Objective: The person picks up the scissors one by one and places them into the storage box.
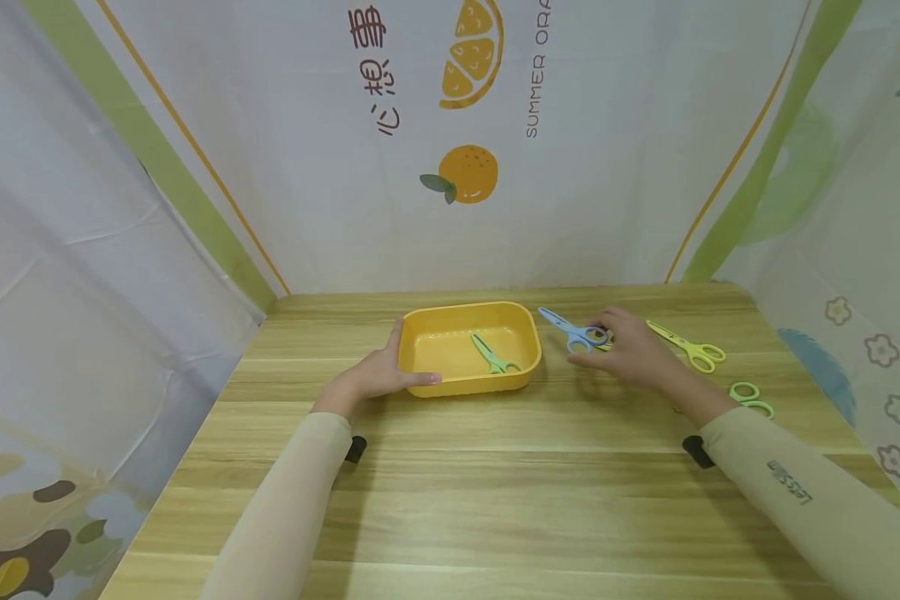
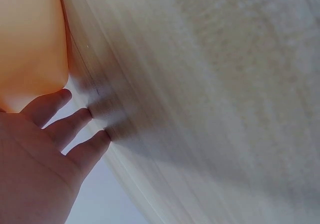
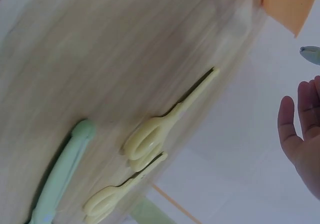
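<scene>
My left hand (image 1: 371, 372) holds the left end of a yellow plastic basin (image 1: 461, 386), its thumb along the front rim and fingers at the left wall. In the left wrist view, several fingers of the left hand (image 2: 35, 169) spread beside the basin (image 2: 32, 39) near the tabletop. A pair of green scissors (image 1: 492, 358) lies inside the basin. To the right of it, my right hand (image 1: 630, 346) pinches blue scissors (image 1: 570, 327) by the handle loops, blades pointing left and away. The right wrist view catches only part of the right hand (image 3: 305, 139) and a scissor tip (image 3: 311, 55).
Yellow scissors (image 1: 693, 346) lie right of the right hand. Green scissors (image 1: 752, 398) are partly covered by the right forearm. The right wrist view has two yellow pairs, the larger scissors (image 3: 150, 139) nearer the camera. A printed curtain (image 1: 585, 208) hangs behind the wooden table (image 1: 495, 500).
</scene>
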Available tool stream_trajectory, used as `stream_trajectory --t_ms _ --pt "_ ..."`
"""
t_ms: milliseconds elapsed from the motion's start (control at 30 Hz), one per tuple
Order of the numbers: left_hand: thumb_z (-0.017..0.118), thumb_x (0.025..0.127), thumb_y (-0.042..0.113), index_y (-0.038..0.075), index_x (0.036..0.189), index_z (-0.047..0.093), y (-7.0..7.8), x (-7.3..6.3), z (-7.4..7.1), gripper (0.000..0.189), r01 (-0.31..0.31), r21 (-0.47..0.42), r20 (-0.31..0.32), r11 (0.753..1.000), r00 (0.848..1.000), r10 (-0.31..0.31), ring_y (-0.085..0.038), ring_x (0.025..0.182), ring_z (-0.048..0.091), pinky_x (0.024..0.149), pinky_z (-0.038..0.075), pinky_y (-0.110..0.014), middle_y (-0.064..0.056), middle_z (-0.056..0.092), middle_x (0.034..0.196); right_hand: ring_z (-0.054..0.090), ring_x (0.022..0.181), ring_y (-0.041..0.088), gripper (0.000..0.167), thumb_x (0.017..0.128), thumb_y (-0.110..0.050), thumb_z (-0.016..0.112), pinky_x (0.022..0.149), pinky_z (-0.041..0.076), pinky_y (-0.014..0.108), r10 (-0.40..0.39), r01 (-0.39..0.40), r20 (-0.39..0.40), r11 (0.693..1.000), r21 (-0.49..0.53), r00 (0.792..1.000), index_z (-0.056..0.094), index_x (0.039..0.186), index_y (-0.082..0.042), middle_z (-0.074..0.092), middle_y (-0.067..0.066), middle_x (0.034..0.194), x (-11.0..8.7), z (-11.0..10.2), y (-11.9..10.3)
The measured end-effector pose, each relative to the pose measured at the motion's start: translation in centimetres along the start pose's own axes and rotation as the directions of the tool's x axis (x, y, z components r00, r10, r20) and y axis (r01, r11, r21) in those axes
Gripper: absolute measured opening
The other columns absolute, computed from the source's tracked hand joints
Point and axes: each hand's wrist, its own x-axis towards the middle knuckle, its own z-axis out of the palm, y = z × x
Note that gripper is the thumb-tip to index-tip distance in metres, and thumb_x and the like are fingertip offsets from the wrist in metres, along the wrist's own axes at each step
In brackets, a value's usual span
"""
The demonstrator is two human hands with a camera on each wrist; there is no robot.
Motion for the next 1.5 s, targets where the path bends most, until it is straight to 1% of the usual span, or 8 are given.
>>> stream_trajectory --t_ms 133,300,467,533,700,933,1233,1500 --pt "0.078 0.079 0.079 0.029 0.167 -0.028 -0.1 0.1 0.0 0.147 -0.001 0.0 0.008 1.0 1.0 0.001 -0.046 0.157 0.038 0.128 0.031 -0.062 -0.032 0.027 0.172 0.065 0.109 0.033 0.058 0.086 -0.035 0.091 0.093 0.055 0.051 -0.01 0.01 -0.005 1.0 -0.006 1.0 0.07 0.125 0.001 0.067 0.017 0.126 0.2 0.1 -0.5" --pt "0.077 0.078 0.08 0.028 0.167 -0.027 -0.1 0.1 0.0 0.147 -0.001 0.005 0.011 1.0 1.0 0.001 -0.046 0.157 0.038 0.128 0.032 -0.062 -0.03 0.025 0.173 0.065 0.114 0.035 0.062 0.086 -0.042 0.09 0.095 0.056 0.053 -0.01 0.01 0.001 1.0 -0.011 1.0 0.07 0.128 0.0 0.066 0.017 0.134 0.6 0.2 -1.4" --pt "0.077 0.079 0.08 0.026 0.167 -0.027 -0.2 0.2 0.0 0.147 -0.006 0.009 0.01 1.0 1.0 0.006 -0.046 0.158 0.036 0.128 0.032 -0.063 -0.031 0.024 0.173 0.063 0.125 0.039 0.068 0.086 -0.045 0.09 0.103 0.055 0.058 -0.009 0.009 0.022 1.0 -0.004 1.0 0.068 0.132 0.001 0.064 0.018 0.138 1.1 0.3 -2.1" --pt "0.076 0.079 0.08 0.027 0.167 -0.028 -0.2 0.2 0.0 0.147 -0.007 0.01 0.011 1.0 1.0 0.006 -0.046 0.158 0.034 0.128 0.031 -0.063 -0.031 0.023 0.173 0.063 0.123 0.038 0.067 0.086 -0.042 0.09 0.102 0.055 0.057 -0.014 0.013 0.021 1.0 0.005 1.0 0.068 0.131 0.001 0.065 0.018 0.137 1.4 0.5 -2.5" --pt "0.077 0.078 0.08 0.028 0.167 -0.027 -0.2 0.2 0.0 0.147 -0.007 0.004 0.009 1.0 1.0 0.007 -0.046 0.159 0.034 0.128 0.03 -0.063 -0.031 0.023 0.173 0.063 0.109 0.031 0.063 0.085 -0.036 0.091 0.092 0.055 0.047 -0.024 0.023 0.017 0.999 0.022 1.0 0.069 0.129 0.002 0.067 0.018 0.133 2.2 0.6 -3.4" --pt "0.078 0.079 0.079 0.027 0.167 -0.027 -0.4 0.3 0.0 0.147 -0.008 -0.004 0.01 1.0 1.0 0.008 -0.045 0.158 0.035 0.128 0.031 -0.063 -0.03 0.025 0.173 0.063 0.105 0.029 0.064 0.084 -0.037 0.092 0.089 0.054 0.043 -0.027 0.027 0.025 1.0 0.013 0.999 0.069 0.129 0.002 0.067 0.017 0.132 2.9 0.9 -4.2" --pt "0.078 0.078 0.079 0.026 0.168 -0.025 -0.1 0.2 0.0 0.147 0.002 0.003 0.004 1.0 1.0 -0.002 -0.045 0.158 0.037 0.128 0.031 -0.063 -0.031 0.027 0.172 0.062 0.121 0.036 0.067 0.085 -0.042 0.09 0.098 0.056 0.051 -0.014 0.012 0.066 0.999 0.032 0.998 0.067 0.131 0.002 0.063 0.02 0.142 3.6 1.8 -5.0" --pt "0.078 0.078 0.08 0.024 0.168 -0.025 -0.2 0.2 0.0 0.147 0.005 0.006 0.001 1.0 1.0 -0.005 -0.046 0.157 0.036 0.128 0.03 -0.063 -0.032 0.027 0.172 0.061 0.1 0.028 0.065 0.085 -0.044 0.089 0.08 0.055 0.036 -0.019 0.015 0.101 0.999 0.048 0.995 0.068 0.128 0.001 0.066 0.015 0.129 4.2 3.1 -6.4"
